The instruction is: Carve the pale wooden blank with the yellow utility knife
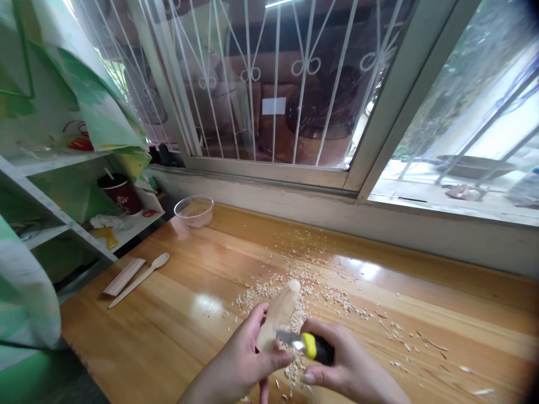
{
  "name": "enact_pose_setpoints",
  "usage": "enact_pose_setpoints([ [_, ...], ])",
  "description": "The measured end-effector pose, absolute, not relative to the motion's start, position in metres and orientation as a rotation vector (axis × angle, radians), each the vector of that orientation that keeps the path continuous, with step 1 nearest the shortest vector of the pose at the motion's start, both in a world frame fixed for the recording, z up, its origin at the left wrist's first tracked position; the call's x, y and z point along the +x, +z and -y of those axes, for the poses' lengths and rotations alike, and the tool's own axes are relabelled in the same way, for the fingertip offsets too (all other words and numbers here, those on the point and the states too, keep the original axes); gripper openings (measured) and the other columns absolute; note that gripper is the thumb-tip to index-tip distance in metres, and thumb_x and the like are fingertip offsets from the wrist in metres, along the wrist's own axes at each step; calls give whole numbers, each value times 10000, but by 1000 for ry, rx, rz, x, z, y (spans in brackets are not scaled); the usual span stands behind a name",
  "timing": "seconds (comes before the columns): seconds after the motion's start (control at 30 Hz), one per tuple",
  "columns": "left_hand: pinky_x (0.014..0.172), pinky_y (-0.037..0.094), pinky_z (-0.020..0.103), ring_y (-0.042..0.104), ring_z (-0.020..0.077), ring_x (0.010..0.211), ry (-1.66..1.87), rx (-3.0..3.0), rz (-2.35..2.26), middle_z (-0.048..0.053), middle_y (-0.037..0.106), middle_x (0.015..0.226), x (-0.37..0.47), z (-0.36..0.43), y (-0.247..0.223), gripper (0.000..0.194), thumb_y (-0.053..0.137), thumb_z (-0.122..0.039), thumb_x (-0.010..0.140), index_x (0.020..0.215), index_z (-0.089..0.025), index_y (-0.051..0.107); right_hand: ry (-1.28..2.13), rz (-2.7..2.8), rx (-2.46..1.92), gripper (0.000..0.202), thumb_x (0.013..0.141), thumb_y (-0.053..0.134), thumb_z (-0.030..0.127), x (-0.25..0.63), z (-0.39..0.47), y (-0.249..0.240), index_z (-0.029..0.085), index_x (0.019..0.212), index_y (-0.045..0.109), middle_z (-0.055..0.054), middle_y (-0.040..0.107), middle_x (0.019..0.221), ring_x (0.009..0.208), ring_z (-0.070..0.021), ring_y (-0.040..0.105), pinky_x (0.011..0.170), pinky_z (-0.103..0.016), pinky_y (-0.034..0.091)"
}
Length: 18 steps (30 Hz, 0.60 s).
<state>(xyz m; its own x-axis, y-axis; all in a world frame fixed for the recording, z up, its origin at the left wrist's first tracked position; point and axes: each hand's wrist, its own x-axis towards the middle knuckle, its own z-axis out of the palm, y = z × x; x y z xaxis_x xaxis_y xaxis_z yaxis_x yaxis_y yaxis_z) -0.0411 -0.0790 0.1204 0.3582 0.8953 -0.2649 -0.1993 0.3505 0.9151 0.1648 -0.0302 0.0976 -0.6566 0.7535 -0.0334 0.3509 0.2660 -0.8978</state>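
My left hand (248, 356) is closed around the lower part of a pale, partly carved piece of wood (283, 307), which tilts up and away with a rounded far end. In my right hand (343, 359) is a utility knife (314, 347) with a yellow and black handle. Its blade (287, 336) points left and lies against the wood near my left thumb, though blur hides the exact contact. Wood shavings (269, 289) are scattered on the wooden table beneath and around both hands.
A wooden spoon (141, 279) and a flat wood strip (124, 276) lie at the table's left. Farther back stands a clear plastic bowl (194, 213) with bits inside. Shelves (63, 163) border the left side, and a barred window (269, 101) rises behind the table (168, 336).
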Motion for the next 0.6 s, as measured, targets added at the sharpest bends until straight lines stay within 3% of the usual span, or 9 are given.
enact_pose_setpoints([
  [0.1, 339, 470, 114, 513, 48, 503, 794, 950, -928, -9, 482, 846, -50, 78, 119, 603, 711, -342, 737, 1238, -229, 393, 1503, 1891, -939, 468, 697, 608, 655, 170, 23, 93, 208, 657, 476, 43, 397, 595, 550, -101, 344, 509, -244, 291],
  [0.2, 285, 392, 102, 475, 5, 436, 703, 977, -982, 51, 500, 1022, -54, 78, 120, 593, 671, -351, 761, 1272, -237, 393, 1472, 1617, -1114, 373, 817, 529, 563, 169, 19, 88, 214, 949, 541, 40, 457, 632, 482, -78, 327, 453, -230, 263],
  [0.27, 260, 332, 96, 461, -5, 401, 627, 984, -1015, 52, 527, 1011, -55, 76, 120, 561, 657, -347, 767, 1265, -223, 430, 1527, 1547, -1142, 484, 793, 548, 575, 165, 19, 84, 207, 1106, 518, 34, 496, 656, 436, -61, 301, 403, -221, 217],
  [0.37, 261, 323, 113, 411, 11, 348, 641, 944, -1003, -41, 522, 709, -54, 73, 115, 529, 669, -336, 749, 1223, -176, 496, 1651, 1494, -1175, 479, 692, 639, 592, 154, 21, 78, 182, 935, 603, 52, 459, 569, 404, -46, 285, 376, -213, 170],
  [0.43, 300, 386, 144, 364, 37, 357, 855, 859, -977, -89, 456, 546, -50, 71, 111, 558, 677, -337, 745, 1232, -146, 481, 1710, 1383, -1190, 453, 670, 665, 573, 147, 22, 78, 171, 872, 608, 40, 495, 549, 402, -45, 299, 381, -210, 185],
  [0.5, 415, 469, 184, 464, 72, 452, 1166, 708, -991, -61, 531, 598, -43, 71, 108, 564, 669, -338, 767, 1260, -171, 451, 1730, 1217, -1179, 465, 648, 691, 558, 140, 24, 81, 164, 875, 593, 19, 546, 563, 391, -37, 285, 387, -208, 190],
  [0.57, 738, 526, 262, 606, 134, 786, 1379, 599, -988, 16, 633, 893, -32, 72, 105, 516, 689, -361, 759, 1206, -187, 498, 1717, 1093, -1159, 484, 639, 701, 560, 131, 28, 84, 160, 883, 577, 12, 564, 566, 379, -29, 260, 390, -204, 191],
  [0.6, 871, 472, 279, 602, 158, 915, 1413, 597, -997, 43, 640, 983, -26, 73, 104, 482, 679, -400, 765, 1166, -178, 529, 1709, 1067, -1157, 488, 645, 696, 567, 125, 30, 85, 161, 885, 571, 19, 556, 553, 377, -31, 257, 391, -202, 194],
])
